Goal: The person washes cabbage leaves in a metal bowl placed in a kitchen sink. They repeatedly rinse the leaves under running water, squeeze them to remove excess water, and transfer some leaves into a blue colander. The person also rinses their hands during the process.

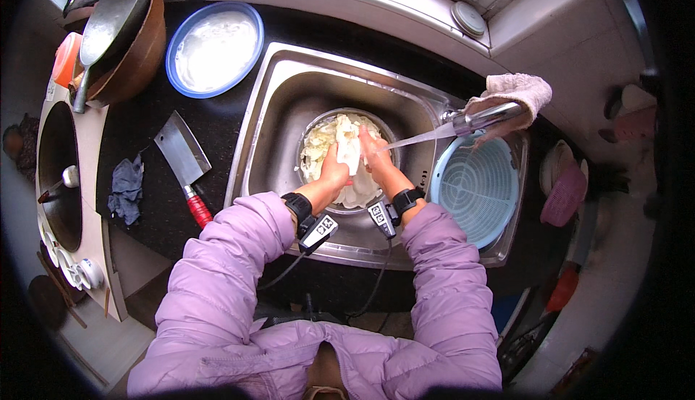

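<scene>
My left hand [335, 169] grips the left side of a pale cabbage leaf [348, 147] over a round metal basin [302, 128] in the stainless steel sink [282, 101]. On the leaf's other side is my right hand [374, 153], its fingers against the leaf's edge; whether they close on it I cannot tell. More cut cabbage leaves [315, 147] fill the basin, with water among them. A stream runs from the chrome faucet [483, 119] onto my right hand. A pinkish cloth [516, 93] is draped over the faucet.
A light blue plastic colander [475, 188] stands at the sink's right end. Left of the sink lie a cleaver [182, 150] with a red handle and a dark blue rag [126, 189]. Behind them stand a blue-rimmed basin [171, 69] of whitish contents and a large brown pot [144, 58].
</scene>
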Motion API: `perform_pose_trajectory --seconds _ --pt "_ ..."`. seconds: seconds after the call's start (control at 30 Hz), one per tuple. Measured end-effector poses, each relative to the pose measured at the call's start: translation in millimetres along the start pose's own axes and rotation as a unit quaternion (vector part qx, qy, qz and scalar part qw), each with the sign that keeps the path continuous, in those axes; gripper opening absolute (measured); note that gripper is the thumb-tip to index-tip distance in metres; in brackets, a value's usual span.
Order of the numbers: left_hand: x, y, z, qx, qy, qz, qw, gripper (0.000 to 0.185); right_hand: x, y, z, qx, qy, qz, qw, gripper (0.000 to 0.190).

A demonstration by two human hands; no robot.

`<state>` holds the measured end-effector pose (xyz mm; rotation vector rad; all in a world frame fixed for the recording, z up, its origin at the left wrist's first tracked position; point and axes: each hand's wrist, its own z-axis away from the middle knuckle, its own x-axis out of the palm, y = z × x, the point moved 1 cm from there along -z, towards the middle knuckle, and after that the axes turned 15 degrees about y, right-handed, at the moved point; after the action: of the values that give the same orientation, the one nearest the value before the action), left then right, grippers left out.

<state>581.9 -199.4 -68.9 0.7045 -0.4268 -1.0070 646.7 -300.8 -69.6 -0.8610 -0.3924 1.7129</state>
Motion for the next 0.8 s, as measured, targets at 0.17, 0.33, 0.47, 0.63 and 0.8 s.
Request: perform_pose_trajectory --seconds 0.17,0.33,0.47,0.63,0.8 --pt "4 -10 -2 0.227 0.052 -0.178 0.956 0.040 20 -2 16 0.011 -0.041 -0.184 0.982 0.052" --pt "0 -6 -6 0.335 -0.034 -0.270 0.902 0.036 28 19 -8 0.073 -0.109 -0.266 0.955 0.031" --pt "-19 10 -6 0.008 -0.132 0.015 0.991 0.022 13 23 -10 0.113 -0.217 -0.265 0.933 0.021" --pt "-31 25 -17 0.048 -0.124 -0.021 0.991 0.044 7 12 -6 0.016 -0.173 -0.251 0.952 0.020" --pt "-56 17 -55 0.253 -0.015 -0.333 0.908 0.035 9 2 -9 0.007 -0.169 -0.239 0.956 0.028"
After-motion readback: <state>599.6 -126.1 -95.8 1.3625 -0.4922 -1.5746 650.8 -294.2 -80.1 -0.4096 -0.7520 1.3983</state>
